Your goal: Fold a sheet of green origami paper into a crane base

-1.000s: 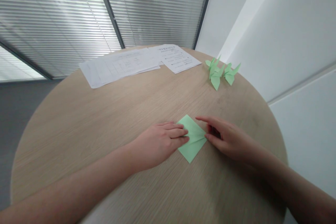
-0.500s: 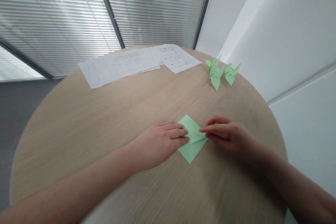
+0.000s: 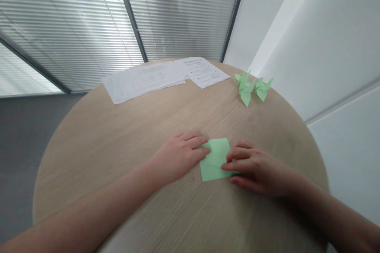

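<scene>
A folded square of light green paper (image 3: 215, 159) lies flat on the round wooden table (image 3: 124, 138). My left hand (image 3: 178, 156) rests on the table with its fingers stretched flat onto the paper's left edge. From the right, my right hand (image 3: 252, 168) presses its fingers, held close together and flat, on the paper's right side. Neither hand lifts the paper. Part of the paper's right edge is hidden under my right fingers.
Two folded green paper cranes (image 3: 251, 88) stand at the table's far right, near the white wall. Several white printed sheets (image 3: 160, 77) lie spread along the far edge. Window blinds fill the background. The table edge curves close on the right.
The green paper has turned from a diamond to nearly square to me. My right hand has come down onto its right side. The camera view has shifted slightly.
</scene>
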`<state>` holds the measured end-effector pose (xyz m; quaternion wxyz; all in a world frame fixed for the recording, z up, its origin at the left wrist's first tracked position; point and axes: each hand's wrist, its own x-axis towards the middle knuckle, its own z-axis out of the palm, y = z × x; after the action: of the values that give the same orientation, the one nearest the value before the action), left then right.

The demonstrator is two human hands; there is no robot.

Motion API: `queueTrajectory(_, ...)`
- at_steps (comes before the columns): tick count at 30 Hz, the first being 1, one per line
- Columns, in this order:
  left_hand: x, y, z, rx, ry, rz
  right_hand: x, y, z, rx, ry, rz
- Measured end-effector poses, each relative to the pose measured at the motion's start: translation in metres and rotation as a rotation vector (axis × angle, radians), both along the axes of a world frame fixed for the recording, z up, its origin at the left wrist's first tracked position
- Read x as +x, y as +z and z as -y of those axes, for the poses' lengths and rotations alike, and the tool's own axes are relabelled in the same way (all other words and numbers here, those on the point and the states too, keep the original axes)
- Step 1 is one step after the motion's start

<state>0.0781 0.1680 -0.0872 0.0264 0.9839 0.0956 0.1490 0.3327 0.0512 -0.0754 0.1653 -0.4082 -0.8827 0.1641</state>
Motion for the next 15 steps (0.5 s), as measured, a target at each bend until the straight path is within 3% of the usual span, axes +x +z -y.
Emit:
queueTrajectory(3, 0.002, 0.0, 0.001, -0.002, 0.133, 0.013, -0.01, -0.001, 0.004, 0.035, 0.015, 0.031)
queueTrajectory(7, -0.002, 0.005, 0.005, -0.014, 0.213, 0.007, -0.013, -0.009, 0.005, 0.073, 0.041, 0.016)
queueTrajectory(12, -0.011, 0.018, 0.025, -0.064, 0.149, -0.148, -0.012, -0.016, 0.004, 0.064, -0.004, 0.03)
queueTrajectory(15, -0.01, 0.017, 0.036, -0.062, 0.101, -0.204, -0.014, -0.016, 0.004, 0.079, -0.057, 0.041)
